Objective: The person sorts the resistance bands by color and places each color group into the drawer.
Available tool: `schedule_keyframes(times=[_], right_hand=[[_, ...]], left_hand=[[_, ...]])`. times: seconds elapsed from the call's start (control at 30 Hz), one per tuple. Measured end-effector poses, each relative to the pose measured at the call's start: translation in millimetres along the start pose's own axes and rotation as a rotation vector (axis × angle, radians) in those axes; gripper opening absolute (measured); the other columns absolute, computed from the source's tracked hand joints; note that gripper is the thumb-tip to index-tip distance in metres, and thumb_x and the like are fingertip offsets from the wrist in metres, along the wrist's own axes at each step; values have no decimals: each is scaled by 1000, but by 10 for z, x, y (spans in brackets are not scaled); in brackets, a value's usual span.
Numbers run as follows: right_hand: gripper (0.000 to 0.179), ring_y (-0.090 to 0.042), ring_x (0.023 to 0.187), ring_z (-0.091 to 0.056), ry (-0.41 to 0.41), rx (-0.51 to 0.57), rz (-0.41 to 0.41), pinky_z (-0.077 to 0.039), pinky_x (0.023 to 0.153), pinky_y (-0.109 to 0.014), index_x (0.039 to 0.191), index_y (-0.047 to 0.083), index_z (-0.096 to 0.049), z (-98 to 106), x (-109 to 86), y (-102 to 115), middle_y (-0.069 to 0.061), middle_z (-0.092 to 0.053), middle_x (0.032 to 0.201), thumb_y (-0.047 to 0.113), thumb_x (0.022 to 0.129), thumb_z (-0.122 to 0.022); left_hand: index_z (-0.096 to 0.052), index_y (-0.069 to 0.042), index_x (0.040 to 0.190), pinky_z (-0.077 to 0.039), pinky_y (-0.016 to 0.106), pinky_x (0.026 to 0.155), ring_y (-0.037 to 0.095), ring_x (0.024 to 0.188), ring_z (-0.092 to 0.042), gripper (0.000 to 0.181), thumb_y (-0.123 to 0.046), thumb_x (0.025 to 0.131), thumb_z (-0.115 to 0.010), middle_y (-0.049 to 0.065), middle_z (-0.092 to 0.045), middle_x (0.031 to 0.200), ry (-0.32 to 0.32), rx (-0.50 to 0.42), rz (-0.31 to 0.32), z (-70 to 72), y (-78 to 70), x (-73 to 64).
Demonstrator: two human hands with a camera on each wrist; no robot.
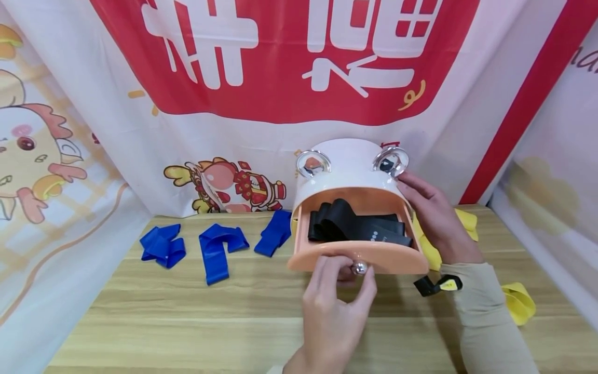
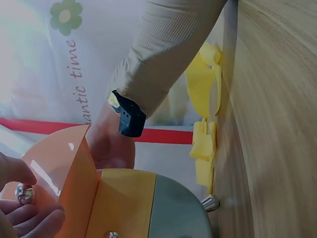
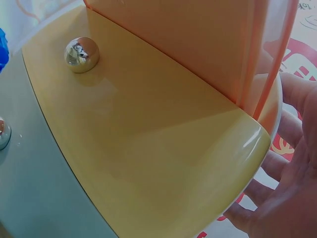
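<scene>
A small drawer cabinet (image 1: 348, 156) with a white rounded top and two silver-rimmed round eyes stands on the table. Its orange top drawer (image 1: 397, 261) is pulled out, and folded black fabric bands (image 1: 350, 221) lie inside. My left hand (image 1: 333, 306) pinches the silver knob (image 1: 359, 267) on that drawer between thumb and fingers. Against the cabinet's right side rests my right hand (image 1: 434, 218), its fingers extended along the wall, as the right wrist view also shows. Below the orange drawer, a yellow drawer (image 3: 148, 124) and a grey-green drawer (image 2: 178, 206) are closed.
Three blue bands (image 1: 163, 245) lie on the wooden table (image 1: 196, 322) left of the cabinet. Several yellow bands (image 1: 518, 302) lie on the right, partly behind the right arm. A printed cloth (image 1: 275, 104) hangs behind the cabinet, with more cloth at both sides.
</scene>
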State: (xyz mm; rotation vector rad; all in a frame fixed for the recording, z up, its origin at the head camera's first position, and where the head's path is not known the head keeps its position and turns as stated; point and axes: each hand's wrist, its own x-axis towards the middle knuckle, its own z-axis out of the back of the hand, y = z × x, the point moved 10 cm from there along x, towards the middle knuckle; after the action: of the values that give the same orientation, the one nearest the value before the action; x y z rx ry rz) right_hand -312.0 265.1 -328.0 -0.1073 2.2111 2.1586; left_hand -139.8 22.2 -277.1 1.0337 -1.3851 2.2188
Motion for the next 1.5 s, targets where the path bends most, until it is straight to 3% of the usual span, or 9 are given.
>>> schedule_keyframes(times=[0.2, 0.53, 0.63, 0.73, 0.87, 0.97, 1.17, 1.37, 1.5], right_hand=[[67, -21, 139, -43, -1, -26, 10, -62, 90, -19, 161, 38, -49, 3, 5, 3, -3, -38, 172, 55, 100, -71], [66, -22, 135, -46, -5, -19, -19, -63, 84, -23, 161, 42, -48, 19, 6, -17, -2, -37, 173, 56, 100, -70], [68, -25, 143, -42, -3, -7, -24, -62, 86, -20, 162, 43, -47, 18, 18, -15, -1, -34, 175, 56, 100, -71], [68, -26, 156, -30, 4, -25, 2, -56, 110, -25, 163, 40, -45, 11, 35, 6, 2, -29, 178, 55, 101, -69], [66, -26, 163, -20, -1, -78, 57, -24, 137, -50, 165, 34, -45, 6, 43, 41, 2, -29, 178, 53, 105, -65], [63, -26, 164, -20, 3, -80, 87, -12, 138, -57, 165, 29, -46, -3, 45, 56, 0, -29, 178, 49, 107, -63], [61, -22, 161, -21, 34, -68, 96, -17, 138, -54, 165, 30, -46, -18, 29, 67, 2, -29, 178, 47, 108, -61], [62, -23, 164, -18, 37, -60, 81, -24, 137, -44, 166, 30, -43, -9, 22, 61, 5, -25, 180, 47, 109, -61], [63, -25, 166, -17, 44, -77, 77, -20, 138, -50, 166, 32, -42, -16, 34, 42, 6, -25, 180, 49, 108, -60]], left_hand=[[-61, -12, 91, -58, 11, 71, 0, 74, -68, 32, -10, 82, -92, -2, -67, 84, -22, 54, 28, -31, 40, -3], [-62, -11, 91, -57, 10, 65, 2, 68, -67, 29, -8, 84, -89, -2, -67, 81, -38, 20, 20, -66, 56, 31], [-61, -12, 91, -57, 11, 64, 2, 68, -67, 28, -11, 85, -88, -2, -68, 80, -27, 18, 32, -82, 73, 62], [-61, -11, 91, -56, 11, 63, 4, 66, -68, 27, -11, 86, -87, -1, -68, 78, -25, 7, 33, -103, 105, 127], [-62, -9, 92, -55, 11, 59, 6, 63, -67, 23, -11, 88, -85, 2, -69, 74, -24, -4, 27, -160, 163, 249], [-63, -10, 92, -53, 12, 58, 8, 62, -67, 21, -14, 90, -83, 1, -70, 73, -3, 17, 60, -217, 230, 350], [-62, -14, 91, -49, 16, 57, 8, 65, -66, 21, -23, 95, -81, -1, -71, 75, 62, 65, 142, -349, 371, 547], [-63, -12, 90, -49, 19, 58, 7, 64, -65, 22, -24, 94, -81, 0, -71, 74, 70, 53, 215, -454, 499, 719], [-64, -12, 90, -52, 19, 59, 6, 64, -64, 21, -24, 94, -81, 0, -72, 75, 78, 23, 273, -492, 579, 758]])
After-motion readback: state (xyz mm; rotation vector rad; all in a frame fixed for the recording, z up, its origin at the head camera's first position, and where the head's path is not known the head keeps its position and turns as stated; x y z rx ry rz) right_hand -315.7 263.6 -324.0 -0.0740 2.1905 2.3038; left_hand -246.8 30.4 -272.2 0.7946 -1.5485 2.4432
